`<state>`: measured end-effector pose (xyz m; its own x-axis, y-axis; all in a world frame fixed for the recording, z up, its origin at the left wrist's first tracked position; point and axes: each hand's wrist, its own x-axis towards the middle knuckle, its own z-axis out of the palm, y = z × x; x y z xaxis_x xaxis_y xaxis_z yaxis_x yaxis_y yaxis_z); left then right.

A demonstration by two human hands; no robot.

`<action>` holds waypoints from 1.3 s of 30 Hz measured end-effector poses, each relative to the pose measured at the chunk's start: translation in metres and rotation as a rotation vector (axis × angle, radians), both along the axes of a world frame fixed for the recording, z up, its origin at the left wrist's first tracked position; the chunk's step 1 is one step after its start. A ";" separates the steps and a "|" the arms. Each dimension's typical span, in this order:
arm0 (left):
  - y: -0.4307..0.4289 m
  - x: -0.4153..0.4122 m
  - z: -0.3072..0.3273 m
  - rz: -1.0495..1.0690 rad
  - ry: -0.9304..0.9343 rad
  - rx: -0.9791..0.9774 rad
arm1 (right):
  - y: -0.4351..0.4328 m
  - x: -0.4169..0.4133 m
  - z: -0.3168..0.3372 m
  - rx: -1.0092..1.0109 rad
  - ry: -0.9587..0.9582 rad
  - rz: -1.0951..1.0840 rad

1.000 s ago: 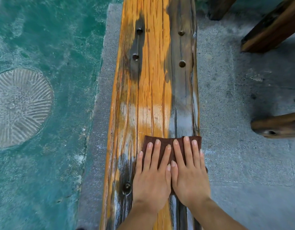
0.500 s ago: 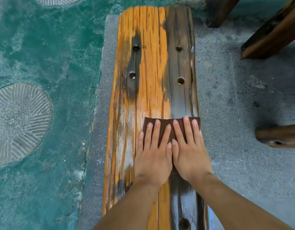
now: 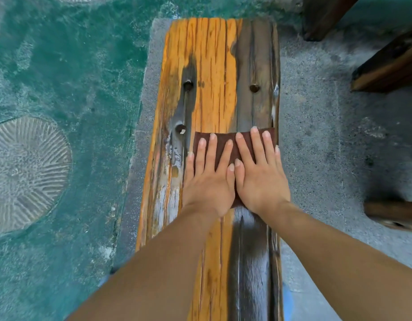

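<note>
A long weathered wooden plank (image 3: 212, 72) runs away from me, orange on the left and grey-black on the right, with several round holes. A dark brown sheet of sandpaper (image 3: 223, 141) lies flat across its right half. My left hand (image 3: 208, 179) and my right hand (image 3: 260, 174) lie side by side on the sheet, fingers straight and spread, pressing it onto the wood. Most of the sheet is hidden under my palms.
The plank rests on a grey concrete strip (image 3: 316, 117). Green painted floor (image 3: 73, 66) with a ribbed round disc (image 3: 24, 172) lies to the left. Dark wooden beams (image 3: 390, 66) and another beam end (image 3: 395, 214) stand at the right.
Both hands have slid the sandpaper forward along the plank, away from me, toward the holes. My arms are stretched further out.
</note>
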<state>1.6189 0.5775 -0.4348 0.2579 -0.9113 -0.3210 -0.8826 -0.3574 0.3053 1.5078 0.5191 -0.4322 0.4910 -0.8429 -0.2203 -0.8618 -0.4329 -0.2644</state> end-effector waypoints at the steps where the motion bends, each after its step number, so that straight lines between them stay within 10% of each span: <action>1: -0.009 0.004 0.000 -0.008 0.004 -0.002 | -0.007 0.003 -0.001 -0.001 -0.010 -0.011; 17: -0.036 0.038 0.001 -0.135 0.033 -0.116 | -0.012 0.037 -0.003 -0.064 0.074 -0.233; 39: 0.129 0.039 0.006 0.122 0.009 -0.069 | 0.124 0.057 0.006 -0.043 0.067 0.029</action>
<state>1.6581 0.7061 -0.4286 0.3659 -0.8931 -0.2618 -0.8308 -0.4402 0.3405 1.5652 0.6434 -0.4263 0.5004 -0.8380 -0.2174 -0.8640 -0.4675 -0.1867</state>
